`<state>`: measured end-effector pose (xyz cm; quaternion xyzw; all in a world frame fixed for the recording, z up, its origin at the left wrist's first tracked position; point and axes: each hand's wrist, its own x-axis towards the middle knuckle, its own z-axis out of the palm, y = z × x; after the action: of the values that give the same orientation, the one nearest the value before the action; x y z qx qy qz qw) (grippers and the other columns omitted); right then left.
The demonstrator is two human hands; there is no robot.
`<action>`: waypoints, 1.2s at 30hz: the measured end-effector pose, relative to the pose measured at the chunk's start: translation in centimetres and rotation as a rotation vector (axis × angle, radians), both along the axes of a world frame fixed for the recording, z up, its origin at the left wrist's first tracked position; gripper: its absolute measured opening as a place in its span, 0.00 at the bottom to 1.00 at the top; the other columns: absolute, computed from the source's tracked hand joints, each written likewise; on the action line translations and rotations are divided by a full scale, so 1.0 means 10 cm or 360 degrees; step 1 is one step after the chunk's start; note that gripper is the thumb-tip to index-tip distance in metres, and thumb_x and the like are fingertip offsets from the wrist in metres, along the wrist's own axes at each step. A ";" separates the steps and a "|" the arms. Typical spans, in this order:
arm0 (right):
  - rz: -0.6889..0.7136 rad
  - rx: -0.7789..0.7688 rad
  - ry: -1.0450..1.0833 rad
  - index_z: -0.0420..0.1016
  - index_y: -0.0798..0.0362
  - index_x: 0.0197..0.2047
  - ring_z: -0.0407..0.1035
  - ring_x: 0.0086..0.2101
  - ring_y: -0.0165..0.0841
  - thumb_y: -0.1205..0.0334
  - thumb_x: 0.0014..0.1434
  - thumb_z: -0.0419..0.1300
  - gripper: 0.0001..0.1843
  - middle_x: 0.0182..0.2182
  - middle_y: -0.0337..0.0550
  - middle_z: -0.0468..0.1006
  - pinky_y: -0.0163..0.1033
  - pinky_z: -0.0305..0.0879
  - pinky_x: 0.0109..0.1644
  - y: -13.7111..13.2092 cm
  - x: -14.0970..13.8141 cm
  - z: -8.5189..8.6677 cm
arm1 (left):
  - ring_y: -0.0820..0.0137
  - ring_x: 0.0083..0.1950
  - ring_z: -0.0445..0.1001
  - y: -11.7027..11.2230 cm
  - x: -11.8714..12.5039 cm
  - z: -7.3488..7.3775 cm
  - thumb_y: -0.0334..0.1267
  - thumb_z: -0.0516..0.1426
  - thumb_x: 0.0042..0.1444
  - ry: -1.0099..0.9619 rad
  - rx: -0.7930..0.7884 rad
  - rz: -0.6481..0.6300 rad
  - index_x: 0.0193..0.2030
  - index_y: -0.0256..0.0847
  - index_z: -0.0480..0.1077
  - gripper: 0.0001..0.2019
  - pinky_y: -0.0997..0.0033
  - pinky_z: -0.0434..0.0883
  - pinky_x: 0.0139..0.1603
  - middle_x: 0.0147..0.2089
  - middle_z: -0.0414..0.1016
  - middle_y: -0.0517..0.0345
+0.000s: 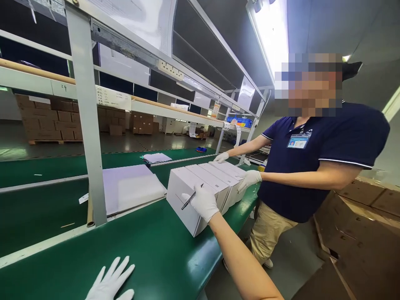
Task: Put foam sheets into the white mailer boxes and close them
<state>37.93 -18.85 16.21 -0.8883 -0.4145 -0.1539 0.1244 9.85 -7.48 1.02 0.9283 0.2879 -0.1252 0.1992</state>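
My right hand, in a white glove, is closed round a dark pen and rests against the nearest white box. Several white boxes stand in a tight row on the green work surface, running away from me. Low in the view, my gloved left hand is over the green surface with its fingers spread and nothing in it. At the far end of the row, a co-worker's two gloved hands touch the boxes.
The co-worker stands at the right edge of the bench. A metal post rises at the left, beside a stack of white sheets. Brown cartons are piled on the right. Papers lie farther back.
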 end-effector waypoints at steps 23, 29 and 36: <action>0.0536 -0.0451 0.0502 0.71 0.54 0.47 0.69 0.40 0.41 0.49 0.51 0.66 0.24 0.37 0.47 0.75 0.41 0.61 0.44 2.48 0.02 -1.05 | 0.59 0.72 0.51 0.40 -0.43 -0.14 0.51 0.48 0.62 -0.0650 -0.0147 0.0501 0.62 0.46 0.67 0.25 0.51 0.45 0.73 0.68 0.59 0.59; 0.0534 -0.0346 0.0513 0.72 0.53 0.41 0.69 0.36 0.35 0.58 0.58 0.59 0.10 0.35 0.45 0.75 0.35 0.60 0.40 2.59 0.16 -1.09 | 0.60 0.71 0.55 0.42 -0.40 -0.28 0.51 0.51 0.61 -0.0822 -0.0121 0.0569 0.60 0.49 0.70 0.23 0.52 0.47 0.72 0.66 0.63 0.58; 0.0355 0.0086 0.0528 0.71 0.54 0.49 0.71 0.38 0.37 0.67 0.62 0.53 0.13 0.38 0.47 0.76 0.39 0.65 0.40 2.32 -0.01 -0.96 | 0.58 0.70 0.56 0.44 -0.39 -0.22 0.47 0.49 0.62 -0.0874 -0.0118 0.0482 0.60 0.43 0.69 0.23 0.49 0.46 0.72 0.65 0.65 0.53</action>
<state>37.86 4.34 6.61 -0.8464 -0.4799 -0.0018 0.2310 5.92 -3.13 -1.21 0.8661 0.3537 0.1508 0.3195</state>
